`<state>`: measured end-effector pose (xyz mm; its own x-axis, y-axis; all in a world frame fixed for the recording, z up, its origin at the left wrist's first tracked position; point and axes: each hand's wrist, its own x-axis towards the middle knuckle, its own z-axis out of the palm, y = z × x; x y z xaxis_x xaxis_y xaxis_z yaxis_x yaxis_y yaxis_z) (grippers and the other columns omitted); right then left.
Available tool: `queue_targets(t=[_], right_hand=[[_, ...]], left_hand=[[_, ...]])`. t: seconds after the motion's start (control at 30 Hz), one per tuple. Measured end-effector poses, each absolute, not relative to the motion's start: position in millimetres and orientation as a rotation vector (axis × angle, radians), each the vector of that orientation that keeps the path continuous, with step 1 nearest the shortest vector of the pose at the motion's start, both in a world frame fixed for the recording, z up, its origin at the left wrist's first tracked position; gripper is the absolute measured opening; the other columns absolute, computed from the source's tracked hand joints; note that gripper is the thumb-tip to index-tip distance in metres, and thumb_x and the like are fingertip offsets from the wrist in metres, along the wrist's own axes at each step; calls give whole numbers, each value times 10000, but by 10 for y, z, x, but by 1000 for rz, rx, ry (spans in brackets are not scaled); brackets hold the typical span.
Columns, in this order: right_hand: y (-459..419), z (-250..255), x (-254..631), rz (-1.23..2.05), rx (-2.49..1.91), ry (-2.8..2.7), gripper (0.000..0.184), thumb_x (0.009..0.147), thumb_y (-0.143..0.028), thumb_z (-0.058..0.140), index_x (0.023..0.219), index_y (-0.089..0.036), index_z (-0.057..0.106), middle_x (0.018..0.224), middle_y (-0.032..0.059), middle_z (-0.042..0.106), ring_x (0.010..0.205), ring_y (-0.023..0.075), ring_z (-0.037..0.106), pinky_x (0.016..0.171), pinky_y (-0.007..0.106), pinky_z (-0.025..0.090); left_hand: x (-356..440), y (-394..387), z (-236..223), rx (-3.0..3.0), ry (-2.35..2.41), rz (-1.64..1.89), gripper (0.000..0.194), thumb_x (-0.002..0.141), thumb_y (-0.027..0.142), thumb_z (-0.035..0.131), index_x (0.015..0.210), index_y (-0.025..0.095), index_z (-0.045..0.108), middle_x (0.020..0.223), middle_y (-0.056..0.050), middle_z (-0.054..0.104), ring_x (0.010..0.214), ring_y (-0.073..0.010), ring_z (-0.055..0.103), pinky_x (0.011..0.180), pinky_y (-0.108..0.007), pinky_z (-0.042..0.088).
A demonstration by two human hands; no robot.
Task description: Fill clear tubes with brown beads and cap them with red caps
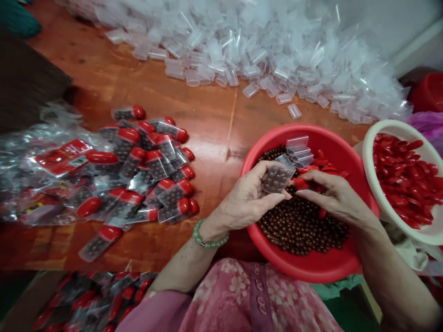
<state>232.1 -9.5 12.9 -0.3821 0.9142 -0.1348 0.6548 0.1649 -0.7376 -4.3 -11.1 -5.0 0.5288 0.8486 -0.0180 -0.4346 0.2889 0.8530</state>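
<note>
My left hand (251, 196) grips a clear plastic case (278, 177) with brown beads inside, above the red basin (304, 272). My right hand (334, 196) pinches a red cap (300, 183) close to the case's end. Below both hands, brown beads (304, 228) cover part of the basin's bottom. Behind them in the basin lie a few clear plastic sleeves (299, 152) and loose red caps (321, 161). My right fingers partly hide the caps.
A white bowl (368, 180) of red caps touches the basin's right side. Clear sleeves (221, 50) heap along the back of the wooden table (214, 115). Bead-filled cases with red caps (166, 161) lie left, beside plastic bags with red labels (64, 157). More capped cases (97, 299) sit below the table edge.
</note>
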Motion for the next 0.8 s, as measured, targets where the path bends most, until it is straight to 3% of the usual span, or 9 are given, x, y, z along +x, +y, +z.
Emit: queue_targets(t=[0.13, 0.3, 0.6, 0.8], right_hand=[[-142, 221, 2265, 1186, -1454, -1785, 198, 907, -401, 680, 990, -222, 694, 896, 6, 733, 792, 170, 671, 740, 280, 534], [-247, 232, 2088, 1089, -1344, -2103, 158, 974, -331, 604, 1071, -230, 677, 1012, 23, 749, 893, 154, 696, 817, 253, 540], [-353, 267, 2074, 775, -1289, -2428, 292, 976, -247, 599, 1268, -242, 592, 1111, 55, 727, 989, 178, 716, 882, 287, 570], [-366, 319, 2185, 857, -1265, -2376, 137, 968, -243, 613, 1099, -246, 652, 957, 17, 723, 841, 141, 713, 758, 235, 570]], left_hand=[[-45, -108, -49, 854, 518, 885, 425, 806, 162, 737, 1167, 199, 515, 1042, -29, 633, 902, -114, 656, 903, -268, 515], [-6, -114, -46, 863, 603, 923, 502, 732, 220, 823, 1142, 202, 534, 1004, -15, 614, 902, -124, 604, 870, -268, 488], [43, -127, -26, 1066, 788, 950, 344, 792, 238, 752, 1066, 182, 552, 927, -3, 625, 839, -126, 582, 816, -278, 482], [41, -134, -13, 1138, 824, 951, 295, 817, 247, 704, 1060, 185, 547, 900, -8, 629, 818, -135, 597, 803, -287, 498]])
